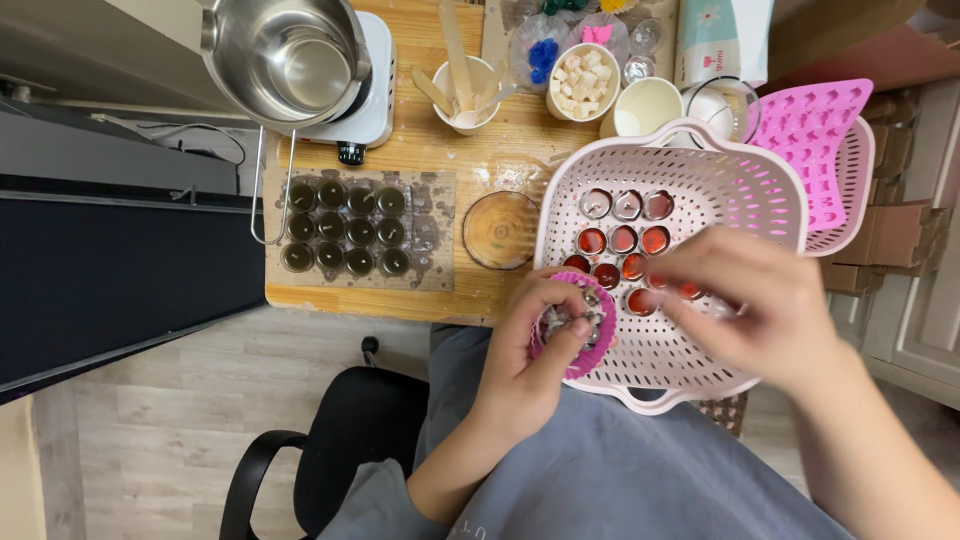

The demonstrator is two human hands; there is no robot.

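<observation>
The left hand (pixel 535 345) has its fingers clamped around a magenta fluted silicone cup (pixel 588 330) holding small silvery pieces, just at the near rim of a pale pink perforated basket (pixel 740 200) on the wooden tabletop (pixel 420 150). The right hand (pixel 750 300) reaches into the basket over rows of small red-filled candle cups (pixel 622 240), its fingers drawn together near one, though blur hides whether they grip it. A tray of dark-filled cups (pixel 345 228) lies to the left, below a steel pot (pixel 285 55).
</observation>
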